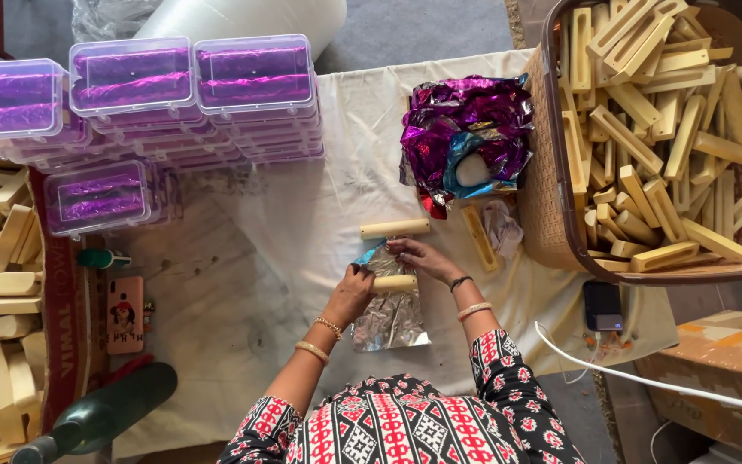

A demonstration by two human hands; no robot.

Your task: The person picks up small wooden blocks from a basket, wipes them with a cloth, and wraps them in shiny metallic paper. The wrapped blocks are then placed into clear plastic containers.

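A cream cloth [302, 223] covers the work surface and hangs over a grey floor [405, 30], which shows along the top edge of the view. At the cloth's middle lies a silver foil sheet [391, 320] with a pale wooden stick [395, 283] across its upper part; the left hand [349, 294] pinches the stick's left end and the foil's edge, while the right hand [418, 257] presses narrow fingertips on the foil just above the stick. A second stick [395, 228] lies bare on the cloth just beyond the hands, and a third piece [480, 238] lies slanted to the right. Crumpled purple foil [465, 129] is heaped near a brown basket [543, 198] full of yellowish wooden pieces. Stacks of clear boxes [191, 86] holding purple wraps stand at upper left, above a phone [124, 314] and a dark green bottle [100, 418]. A cardboard box [714, 378] sits at lower right
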